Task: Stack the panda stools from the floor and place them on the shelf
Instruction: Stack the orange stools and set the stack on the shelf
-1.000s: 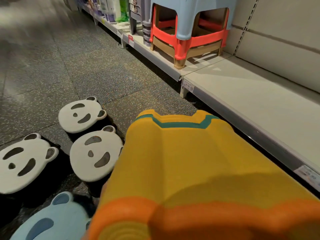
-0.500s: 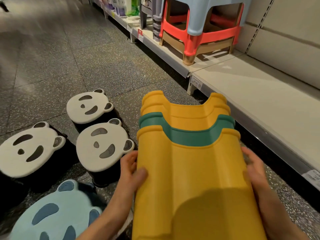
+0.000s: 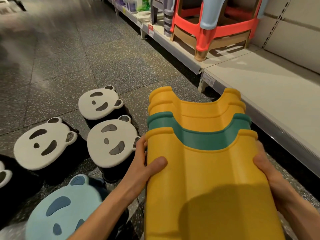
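Observation:
I hold a nested stack of stools [image 3: 204,170], yellow with one green among them, lying on its side with the legs pointing away from me. My left hand [image 3: 147,165] grips its left side and my right hand [image 3: 265,163] its right side. On the floor to the left stand three white panda stools [image 3: 99,103] [image 3: 44,144] [image 3: 110,141] with black bodies. A light blue panda stool [image 3: 64,208] stands nearest me. The low white shelf [image 3: 270,90] runs along the right, just beyond the stack's legs.
Further along the shelf stands a stack of square stools [image 3: 214,26] in blue, red and tan, with grey stools [image 3: 166,14] and other goods beyond. A price tag [image 3: 207,79] hangs on the shelf edge. Another white-and-black stool [image 3: 4,175] shows at the left edge. The speckled floor stretches ahead.
The stack was close to the camera and hid my hands; it has moved away and down, so both hands gripping its sides now show.

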The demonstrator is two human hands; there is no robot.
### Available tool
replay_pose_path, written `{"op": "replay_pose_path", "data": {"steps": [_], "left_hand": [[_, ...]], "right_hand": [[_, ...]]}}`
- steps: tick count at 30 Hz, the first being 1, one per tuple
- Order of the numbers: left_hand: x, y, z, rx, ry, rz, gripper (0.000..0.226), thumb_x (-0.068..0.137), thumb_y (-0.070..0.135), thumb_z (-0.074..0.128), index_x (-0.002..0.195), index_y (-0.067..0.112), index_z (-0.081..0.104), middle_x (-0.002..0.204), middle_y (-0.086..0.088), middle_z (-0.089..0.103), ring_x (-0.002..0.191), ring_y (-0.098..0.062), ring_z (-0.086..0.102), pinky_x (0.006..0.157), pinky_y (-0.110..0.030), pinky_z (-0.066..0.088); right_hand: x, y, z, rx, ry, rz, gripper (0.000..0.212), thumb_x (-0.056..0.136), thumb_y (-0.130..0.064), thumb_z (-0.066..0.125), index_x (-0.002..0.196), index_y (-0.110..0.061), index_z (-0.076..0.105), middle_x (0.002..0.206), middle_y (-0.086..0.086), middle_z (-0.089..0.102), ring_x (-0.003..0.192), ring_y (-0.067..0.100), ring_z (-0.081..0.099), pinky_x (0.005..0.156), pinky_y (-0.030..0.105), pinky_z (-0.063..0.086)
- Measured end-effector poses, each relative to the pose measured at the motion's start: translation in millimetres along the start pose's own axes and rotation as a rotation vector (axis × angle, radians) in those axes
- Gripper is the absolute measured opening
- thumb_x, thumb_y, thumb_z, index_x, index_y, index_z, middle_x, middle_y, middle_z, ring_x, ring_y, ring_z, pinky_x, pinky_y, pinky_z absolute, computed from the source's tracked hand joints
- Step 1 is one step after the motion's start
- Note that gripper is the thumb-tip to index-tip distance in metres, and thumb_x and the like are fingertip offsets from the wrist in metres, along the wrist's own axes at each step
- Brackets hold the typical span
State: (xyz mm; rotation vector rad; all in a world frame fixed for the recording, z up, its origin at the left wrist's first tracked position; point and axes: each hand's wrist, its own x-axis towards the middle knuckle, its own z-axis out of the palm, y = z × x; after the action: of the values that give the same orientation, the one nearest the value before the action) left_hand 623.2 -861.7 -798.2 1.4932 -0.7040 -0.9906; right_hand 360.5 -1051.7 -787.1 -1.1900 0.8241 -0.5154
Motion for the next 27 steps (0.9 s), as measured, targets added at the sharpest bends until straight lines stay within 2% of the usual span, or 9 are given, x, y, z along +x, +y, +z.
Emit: {"op": "replay_pose_path", "data": {"steps": [2,4,5,8,13,16,21,24,27], "left_hand": [[2,0,0,0.029,0.007,0.023,0.127,0.047,0.087,0.086,0.151,0.074,0.014,0.161,0.021,0.042,0.138,-0.006,0.058,0.108,-0.041,0.057],[0,1,1,0.066,0.020,0.085,0.128,0.053,0.086,0.084,0.154,0.073,0.006,0.164,0.023,0.039,0.143,-0.007,0.054,0.113,-0.045,0.052],[-1,1,1,0.092,0.013,0.120,0.123,0.058,0.084,0.083,0.155,0.072,0.008,0.162,0.027,0.042,0.143,-0.004,0.054,0.111,-0.040,0.053],[-2,7,-2,0.154,-0.036,0.144,0.117,0.063,0.081,0.084,0.154,0.071,0.012,0.149,0.042,0.046,0.134,0.005,0.058,0.100,-0.023,0.057],[-1,10,-2,0.181,-0.040,0.136,0.119,0.061,0.076,0.085,0.153,0.069,0.009,0.140,0.045,0.049,0.130,0.000,0.062,0.108,-0.048,0.056],[-1,11,-2,0.190,-0.026,0.158,0.116,0.063,0.073,0.084,0.153,0.067,0.011,0.139,0.043,0.050,0.129,0.001,0.062,0.106,-0.044,0.056],[3,12,-1,0.191,-0.026,0.191,0.122,0.059,0.084,0.081,0.156,0.062,0.011,0.144,0.039,0.050,0.129,0.000,0.062,0.100,-0.034,0.055],[8,14,0,0.185,-0.048,0.212,0.121,0.059,0.084,0.082,0.156,0.063,0.012,0.145,0.036,0.050,0.130,-0.002,0.062,0.101,-0.035,0.055],[13,17,2,0.195,-0.050,0.235,0.121,0.059,0.083,0.082,0.157,0.062,0.014,0.143,0.036,0.052,0.129,-0.003,0.063,0.095,-0.028,0.059]], "right_hand": [[2,-7,0,-0.134,-0.012,-0.056,0.100,0.056,-0.069,0.086,0.143,-0.069,0.037,0.153,-0.020,0.047,0.124,0.013,0.065,0.095,0.045,0.058],[7,-9,-1,-0.195,0.018,-0.105,0.096,0.058,-0.063,0.077,0.139,-0.080,0.030,0.152,-0.037,0.038,0.138,0.014,0.052,0.110,0.057,0.046],[10,-9,-2,-0.213,0.005,-0.120,0.093,0.060,-0.062,0.074,0.139,-0.081,0.028,0.148,-0.044,0.039,0.141,0.013,0.049,0.111,0.057,0.044],[13,-7,-5,-0.261,-0.037,-0.147,0.093,0.063,-0.059,0.072,0.143,-0.077,0.027,0.139,-0.045,0.049,0.133,0.009,0.057,0.105,0.053,0.049],[17,-4,-6,-0.274,-0.085,-0.146,0.103,0.060,-0.060,0.080,0.146,-0.074,0.025,0.140,-0.037,0.051,0.127,0.010,0.061,0.096,0.045,0.053],[19,-2,-4,-0.254,-0.069,-0.163,0.099,0.063,-0.057,0.076,0.147,-0.072,0.026,0.134,-0.035,0.056,0.121,0.009,0.065,0.092,0.046,0.055],[16,3,-8,-0.207,-0.042,-0.184,0.102,0.062,-0.061,0.081,0.147,-0.072,0.026,0.145,-0.025,0.053,0.123,0.016,0.066,0.094,0.052,0.058],[12,5,-10,-0.178,-0.028,-0.206,0.104,0.060,-0.066,0.085,0.147,-0.072,0.027,0.140,-0.029,0.056,0.120,0.013,0.068,0.083,0.038,0.064],[9,5,-12,-0.130,-0.021,-0.235,0.098,0.067,-0.052,0.081,0.147,-0.071,0.027,0.137,-0.031,0.058,0.121,0.012,0.067,0.085,0.029,0.062]]}}
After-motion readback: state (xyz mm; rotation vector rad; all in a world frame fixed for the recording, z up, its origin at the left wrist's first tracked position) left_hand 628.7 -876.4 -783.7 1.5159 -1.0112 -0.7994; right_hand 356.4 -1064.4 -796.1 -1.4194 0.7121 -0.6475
